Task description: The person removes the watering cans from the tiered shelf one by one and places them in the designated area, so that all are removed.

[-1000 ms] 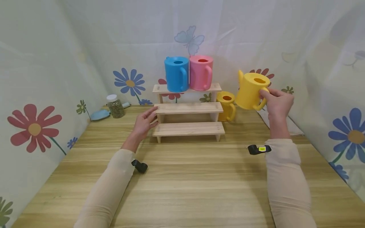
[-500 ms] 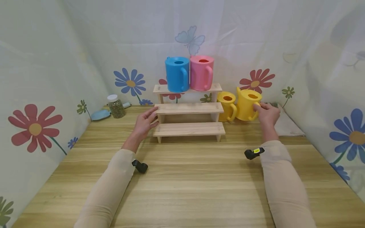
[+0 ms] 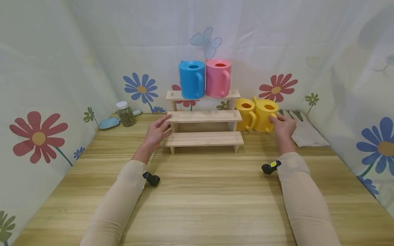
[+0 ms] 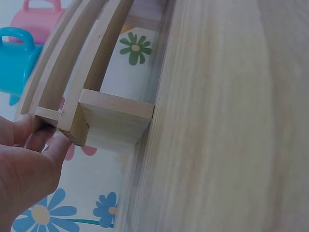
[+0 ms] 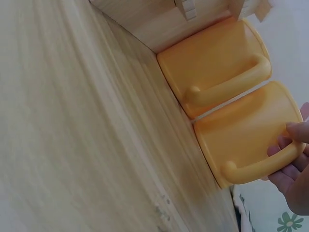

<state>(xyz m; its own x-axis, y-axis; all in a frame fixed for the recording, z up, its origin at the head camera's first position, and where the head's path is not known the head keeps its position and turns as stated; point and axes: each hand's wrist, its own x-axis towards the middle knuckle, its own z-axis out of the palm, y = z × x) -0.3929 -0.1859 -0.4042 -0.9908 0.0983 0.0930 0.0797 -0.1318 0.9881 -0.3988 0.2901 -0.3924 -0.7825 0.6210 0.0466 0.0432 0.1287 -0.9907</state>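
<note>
My right hand [image 3: 284, 127] grips the handle of a yellow watering can [image 3: 265, 119] that stands upright on the table, right of the wooden stand. Fingers wrap round the handle in the right wrist view, with the thumb at its upper end. Close beside it, against the stand, is another yellow watering can [image 5: 217, 65]. My left hand [image 3: 155, 134] holds the left end of the three-tier wooden stand [image 3: 204, 117], fingers and thumb at the middle board. On the top board sit a blue watering can [image 3: 191, 82] and a pink watering can [image 3: 218, 80], side by side.
A jar with a white lid [image 3: 125, 114] and a light-blue flat object [image 3: 109, 123] lie at the back left. A folded cloth [image 3: 307, 131] rests at the back right. Flower-printed curtain [image 3: 138, 34] encloses the wooden table [image 3: 209, 198].
My right hand has lowered the yellow watering can from the air onto the table and brought it left, up to the other yellow one. The left hand has stayed at the stand.
</note>
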